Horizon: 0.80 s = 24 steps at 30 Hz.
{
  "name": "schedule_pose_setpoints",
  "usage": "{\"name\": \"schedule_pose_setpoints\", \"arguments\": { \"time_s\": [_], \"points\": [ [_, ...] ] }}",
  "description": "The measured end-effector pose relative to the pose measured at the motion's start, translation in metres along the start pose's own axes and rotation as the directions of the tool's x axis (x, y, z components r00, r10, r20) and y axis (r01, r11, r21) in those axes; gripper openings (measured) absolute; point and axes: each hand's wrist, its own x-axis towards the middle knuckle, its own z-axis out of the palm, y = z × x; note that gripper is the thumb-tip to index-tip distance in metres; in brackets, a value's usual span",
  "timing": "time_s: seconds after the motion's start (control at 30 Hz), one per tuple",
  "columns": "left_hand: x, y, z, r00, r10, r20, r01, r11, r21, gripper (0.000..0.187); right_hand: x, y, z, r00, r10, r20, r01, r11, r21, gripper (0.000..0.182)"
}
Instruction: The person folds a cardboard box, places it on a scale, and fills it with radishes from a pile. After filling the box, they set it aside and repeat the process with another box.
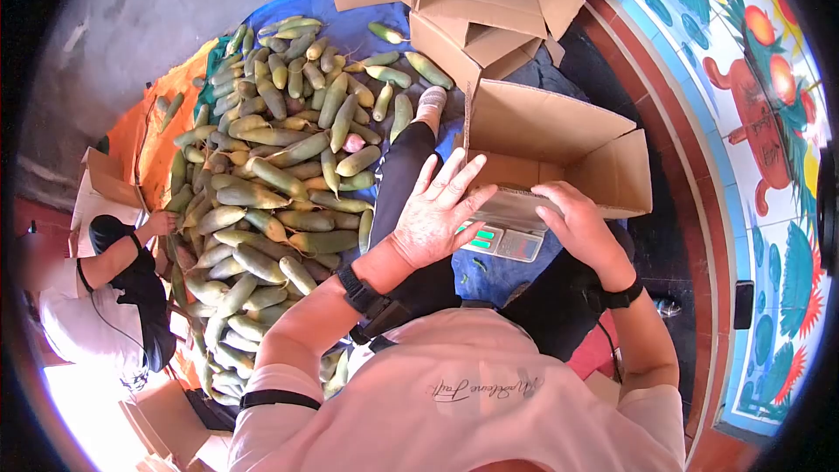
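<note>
My left hand (437, 214) is spread, palm down, over the near left corner of an open cardboard box (603, 162), with nothing in its grasp. At the box's near edge, my right hand (572, 225) has its thumb and fingers around the top of a silvery flat pan or plate (511, 207). Below that plate, a digital scale (503, 241) shows green lit displays. The box's inside shows bare cardboard at the back. A large pile of green radishes (271, 175) lies to the left of my left hand.
More cardboard boxes (489, 0) are stacked beyond the open box. A blue sheet (306, 4) and an orange sheet (166, 149) lie under the radishes. Another person (114, 297) sits at the left, one hand at the pile. A painted tile wall (773, 210) curves along the right.
</note>
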Motion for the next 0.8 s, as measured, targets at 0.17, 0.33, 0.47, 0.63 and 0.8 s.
{"name": "schedule_pose_setpoints", "arguments": {
  "time_s": [0.17,0.33,0.47,0.63,0.8],
  "points": [
    [-0.007,0.020,-0.016,0.986,0.036,-0.161,-0.067,0.980,-0.187,0.047,-0.008,-0.020,0.001,0.996,-0.020,-0.091,0.026,0.998,0.065,0.026],
    [-0.010,0.038,-0.031,0.934,0.011,-0.357,-0.106,0.963,-0.249,0.035,-0.020,-0.021,0.000,0.989,-0.063,-0.137,0.067,0.997,0.030,0.027],
    [-0.018,0.041,-0.036,0.929,-0.003,-0.370,-0.100,0.961,-0.256,0.034,-0.034,-0.014,-0.005,0.975,-0.009,-0.222,0.009,1.000,-0.001,0.025],
    [-0.021,0.048,-0.040,0.917,-0.011,-0.398,-0.104,0.958,-0.266,0.033,-0.050,-0.004,-0.008,0.957,0.065,-0.282,-0.072,0.997,-0.013,0.024],
    [-0.021,0.050,-0.036,0.915,-0.013,-0.404,-0.099,0.962,-0.255,0.033,-0.058,0.010,-0.005,0.940,0.068,-0.334,-0.116,0.985,-0.126,0.027]
  ]
}}
